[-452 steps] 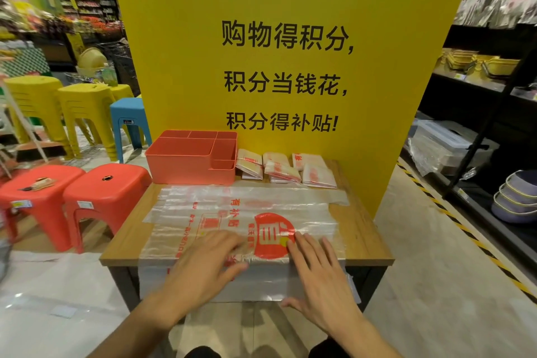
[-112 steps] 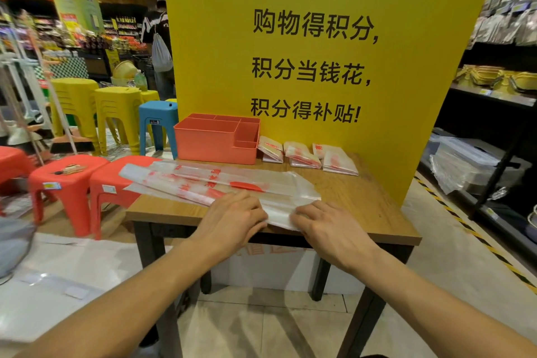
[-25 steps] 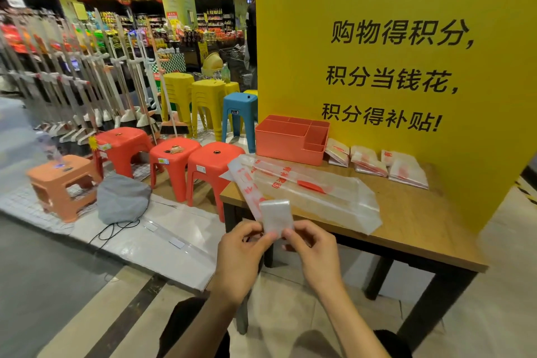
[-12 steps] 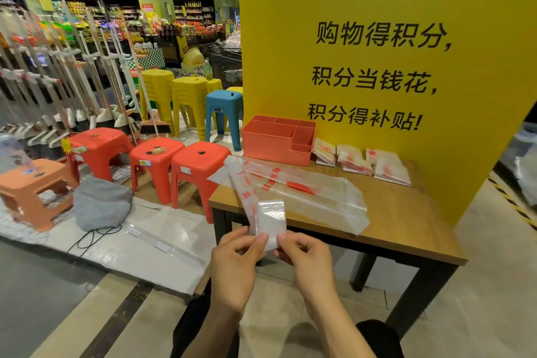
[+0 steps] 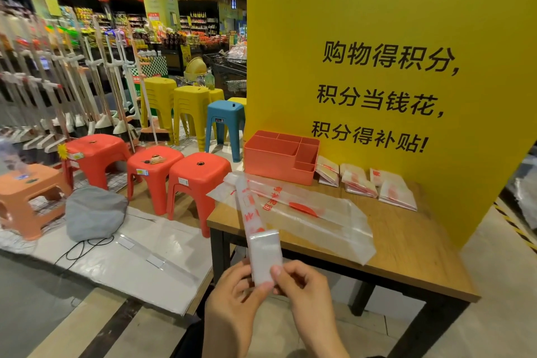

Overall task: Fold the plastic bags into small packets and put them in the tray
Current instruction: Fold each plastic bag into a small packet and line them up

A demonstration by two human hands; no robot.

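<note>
Left hand (image 5: 234, 298) and right hand (image 5: 305, 291) both grip the bag (image 5: 263, 254), pinching its folded end. Rest trails onto the worktop (image 5: 406, 256).

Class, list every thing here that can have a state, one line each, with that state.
bag strip, near end folded over, held up
left hand, pinches bag strip
right hand, pinches bag strip
tray, upright, nothing visible inside
folded packets, lying beside tray
flat bag, spread on table

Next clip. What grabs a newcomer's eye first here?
The tall yellow board with black characters dominates the right, behind the wooden table. At bottom centre the left hand and right hand pinch a folded plastic bag. The coral tray stands at the table's far left, packets beside it.
</note>
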